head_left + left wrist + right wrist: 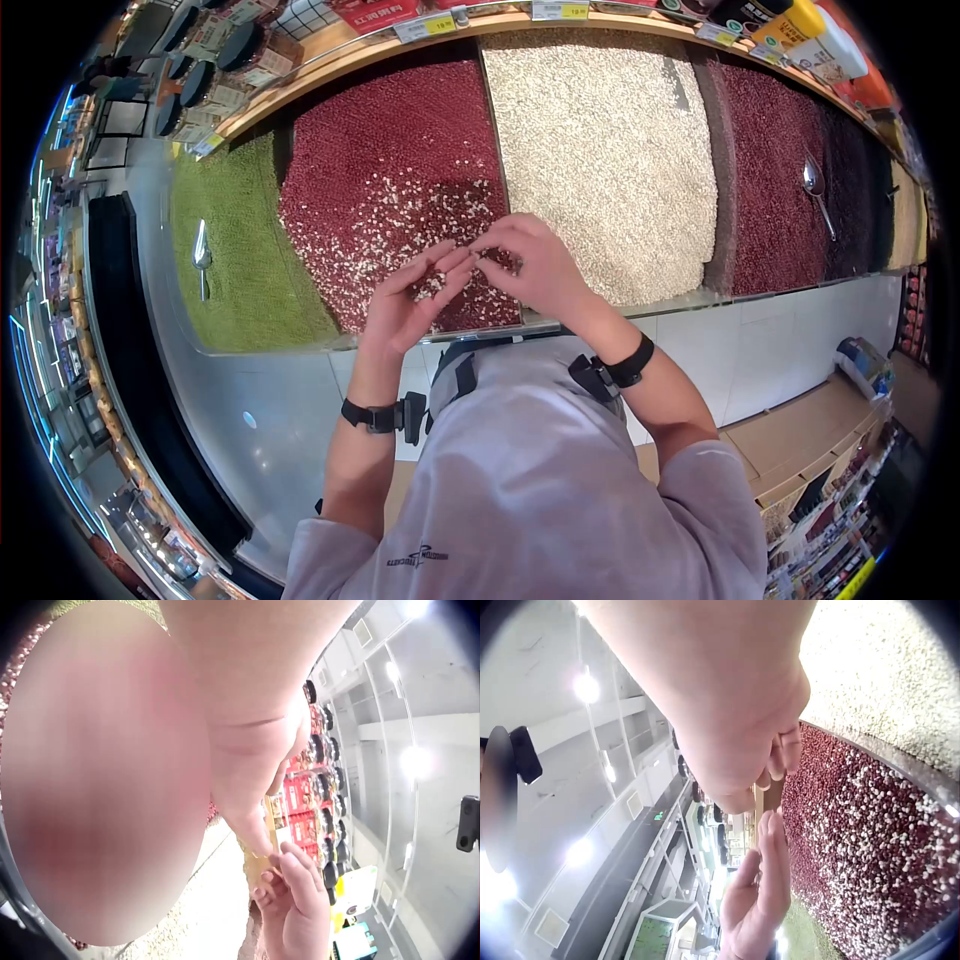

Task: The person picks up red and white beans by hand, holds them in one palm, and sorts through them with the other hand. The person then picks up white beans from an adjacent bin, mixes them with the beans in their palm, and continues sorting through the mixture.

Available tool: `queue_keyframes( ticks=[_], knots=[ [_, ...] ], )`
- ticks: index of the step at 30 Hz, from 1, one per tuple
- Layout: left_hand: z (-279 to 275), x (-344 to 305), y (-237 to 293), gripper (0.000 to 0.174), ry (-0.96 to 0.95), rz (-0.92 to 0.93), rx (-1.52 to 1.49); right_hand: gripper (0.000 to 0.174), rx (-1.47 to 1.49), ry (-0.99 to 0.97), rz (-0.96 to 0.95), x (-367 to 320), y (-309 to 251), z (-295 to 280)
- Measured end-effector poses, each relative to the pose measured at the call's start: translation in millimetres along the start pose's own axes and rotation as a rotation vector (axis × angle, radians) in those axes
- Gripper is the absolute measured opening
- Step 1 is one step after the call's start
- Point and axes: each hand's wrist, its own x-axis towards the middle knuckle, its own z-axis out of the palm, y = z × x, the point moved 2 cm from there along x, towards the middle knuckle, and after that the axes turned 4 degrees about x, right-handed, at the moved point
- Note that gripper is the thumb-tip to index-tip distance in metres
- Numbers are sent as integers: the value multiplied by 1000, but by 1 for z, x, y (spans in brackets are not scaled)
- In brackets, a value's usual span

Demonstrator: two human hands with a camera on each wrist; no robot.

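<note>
Over the bin of red beans (390,120), scattered with pale grains (385,215), both hands meet at the fingertips. My left hand (412,300) is turned palm up, its fingers nearly straight and pointing toward the right hand. My right hand (535,265) comes in from the right with bent fingers, thumb and forefinger right at the left fingertips. I cannot tell whether a small grain lies between them. In the right wrist view, the left hand (759,896) shows flat below the right hand's fingers (786,754). The left wrist view shows the right hand (300,907) with fingers bent.
A bin of pale grain (605,160) adjoins on the right, beyond a thin divider. Green beans (235,250) with a metal scoop (202,255) lie left. Another scoop (815,185) rests among dark red beans (765,180). Jars (245,55) stand on the back shelf.
</note>
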Motion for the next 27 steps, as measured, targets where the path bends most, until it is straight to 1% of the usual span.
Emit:
queue_keyframes(
  ticks=[1, 2, 3, 4, 6, 7, 9, 10, 11, 15, 18, 20, 21, 23, 27],
  knots=[
    [1, 3, -3, 47, 10, -7, 64, 15, -149, -17, -212, 0, -6, 1],
    [2, 6, -6, 47, 21, -12, 129, 15, -149, -20, -204, -1, -8, 2],
    [8, 9, -9, 44, 13, -60, 154, 15, -152, -56, -200, -2, -8, 3],
    [11, 12, -10, 44, 16, -64, 150, 15, -154, -91, -196, -3, -9, 4],
    [19, 15, -12, 44, -103, -152, 45, 13, -165, -86, -209, -4, -7, 3],
    [21, 18, -15, 43, -51, -162, 64, 13, -179, -79, -217, -5, -4, 2],
    [27, 20, -18, 43, -29, -153, 104, 13, -196, -71, -220, -9, -2, -1],
    [30, 21, -19, 43, -8, -140, 146, 13, -207, -64, -177, -9, -2, -2],
    [33, 21, -19, 42, -3, -145, 147, 13, -219, -55, -135, -10, -2, -4],
    [37, 25, -23, 42, -9, -143, 180, 12, -261, -69, -124, -10, -6, -12],
    [40, 28, -25, 42, -19, -148, 201, 11, -306, -59, -162, -10, -4, -15],
    [43, 27, -27, 41, 46, -142, 239, 12, -362, -79, -195, -10, 1, -13],
    [43, 27, -27, 40, 39, -146, 251, 12, -363, -76, -196, -9, 2, -14],
    [37, 29, -29, 40, 51, -159, 255, 11, -419, -125, -254, -8, 3, -15],
    [39, 27, -29, 40, 75, -169, 250, 11, -378, -131, -223, -8, 4, -19]
  ],
)
